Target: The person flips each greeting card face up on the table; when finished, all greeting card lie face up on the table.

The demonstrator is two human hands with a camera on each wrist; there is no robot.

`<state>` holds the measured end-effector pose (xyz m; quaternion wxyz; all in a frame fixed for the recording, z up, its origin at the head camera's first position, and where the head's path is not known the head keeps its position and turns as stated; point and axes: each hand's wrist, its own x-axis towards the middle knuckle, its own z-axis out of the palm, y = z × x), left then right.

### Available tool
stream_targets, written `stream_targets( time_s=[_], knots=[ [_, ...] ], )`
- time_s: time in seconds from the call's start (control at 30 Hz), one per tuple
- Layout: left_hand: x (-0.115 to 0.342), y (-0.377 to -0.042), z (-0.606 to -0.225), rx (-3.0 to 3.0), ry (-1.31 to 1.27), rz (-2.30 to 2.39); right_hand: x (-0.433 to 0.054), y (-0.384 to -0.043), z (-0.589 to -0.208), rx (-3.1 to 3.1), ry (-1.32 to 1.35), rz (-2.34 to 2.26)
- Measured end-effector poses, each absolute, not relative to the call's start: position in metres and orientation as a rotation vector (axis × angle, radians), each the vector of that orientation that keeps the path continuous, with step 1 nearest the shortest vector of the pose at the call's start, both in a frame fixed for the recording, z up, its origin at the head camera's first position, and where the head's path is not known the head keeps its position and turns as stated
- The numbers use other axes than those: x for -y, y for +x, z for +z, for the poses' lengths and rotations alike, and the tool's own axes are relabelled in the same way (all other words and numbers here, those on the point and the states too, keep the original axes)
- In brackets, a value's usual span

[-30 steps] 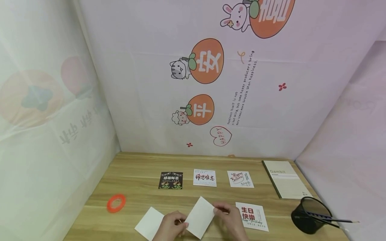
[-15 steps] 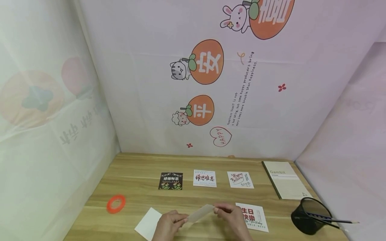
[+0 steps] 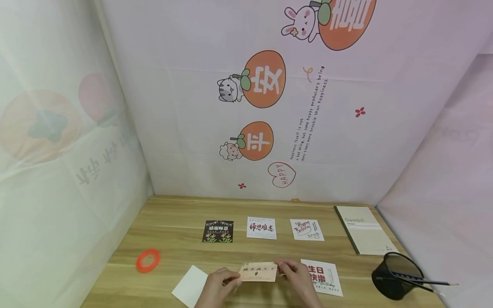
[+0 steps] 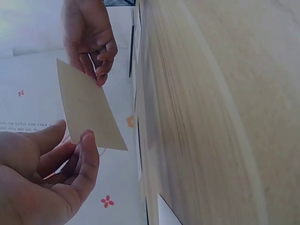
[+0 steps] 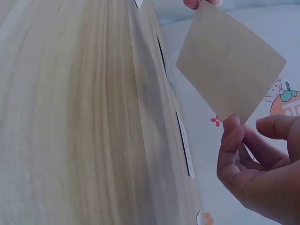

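Note:
A peach-coloured card (image 3: 257,272) with a line of Chinese characters and a small dark picture is held above the table, its printed face towards the head view. My left hand (image 3: 218,285) pinches it at the left end. At the other end, the fingers of my right hand (image 3: 297,280) hold its edge. Both wrist views show the plain back of the card (image 4: 89,105), with my fingers at opposite corners. A blank white card (image 3: 191,285) lies beside my left hand, partly covered by it. Next to my right hand lies a white card with red characters (image 3: 323,277).
Across the back lie a black flowered card (image 3: 218,231), a white card with dark-red characters (image 3: 261,228) and a birthday card (image 3: 307,229). Orange-red tape (image 3: 148,261) is at left. A notebook (image 3: 366,231) and a black mesh pen cup (image 3: 393,280) stand at right.
The held card has turned over between my hands: first its blank white side showed, then it was nearly edge-on, now the printed peach side faces up. My hands have barely moved.

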<state>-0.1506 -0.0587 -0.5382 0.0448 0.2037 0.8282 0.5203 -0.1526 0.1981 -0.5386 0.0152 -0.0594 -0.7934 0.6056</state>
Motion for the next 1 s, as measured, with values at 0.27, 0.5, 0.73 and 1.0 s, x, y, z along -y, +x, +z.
stream_targets(
  time_s=[0.27, 0.5, 0.73, 1.0],
  knots=[
    [0.057, -0.151, -0.539, -2.520, 0.587, 1.632, -0.198, -0.150, -0.539, 2.453, -0.163, 1.867],
    [0.054, -0.152, -0.539, -2.475, 0.484, 1.696, -0.197, -0.150, -0.538, 2.408, -0.196, 1.888],
    [0.053, -0.157, -0.543, -2.467, 0.431, 1.699, -0.194, -0.151, -0.537, 2.402, -0.219, 1.831],
    [0.047, -0.164, -0.551, -2.427, 0.435, 1.710, -0.198, -0.159, -0.547, 2.494, -0.208, 1.626]
  ],
)
